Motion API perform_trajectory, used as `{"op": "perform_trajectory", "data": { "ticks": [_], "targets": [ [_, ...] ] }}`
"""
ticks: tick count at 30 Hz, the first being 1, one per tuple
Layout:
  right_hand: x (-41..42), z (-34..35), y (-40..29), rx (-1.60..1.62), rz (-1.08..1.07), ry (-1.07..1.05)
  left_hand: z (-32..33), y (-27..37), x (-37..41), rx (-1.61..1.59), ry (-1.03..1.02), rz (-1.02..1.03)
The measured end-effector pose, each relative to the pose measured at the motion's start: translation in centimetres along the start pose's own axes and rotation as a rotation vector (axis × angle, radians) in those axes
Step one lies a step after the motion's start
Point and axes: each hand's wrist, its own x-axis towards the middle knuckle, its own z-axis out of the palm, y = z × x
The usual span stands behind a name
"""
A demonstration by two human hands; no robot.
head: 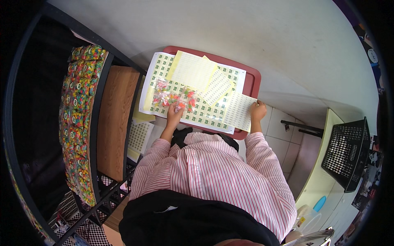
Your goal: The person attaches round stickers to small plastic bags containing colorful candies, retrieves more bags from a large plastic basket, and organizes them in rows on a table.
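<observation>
My left hand pinches a small clear candy bag with red and orange sweets. Several similar candy bags lie around it on a large white sheet printed with green logos. At the right, my right hand grips the edge of a sheet of small printed labels, which overhangs the tray's edge. Another small label sheet lies askew near the middle. A yellow-edged, mostly bare backing sheet covers the upper part. All this rests on a dark red tray before me.
To the left, a dark metal rack holds many packed candy bags above a wooden shelf board. More label sheets lie beside it, lower down. At the right stands a black plastic basket. A pale wall rises behind the tray.
</observation>
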Motion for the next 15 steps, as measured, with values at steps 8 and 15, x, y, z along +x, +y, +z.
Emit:
{"op": "perform_trajectory", "data": {
  "ticks": [8,15],
  "targets": [
    [0.1,0.6,-0.4,-0.026,0.135,-0.027,0.4,0.2,-0.3,-0.007,-0.031,0.022],
    [-0.2,0.4,-1.0,-0.088,-0.062,0.106,0.8,3.2,-0.4,-0.081,-0.061,0.032]
  ]
}}
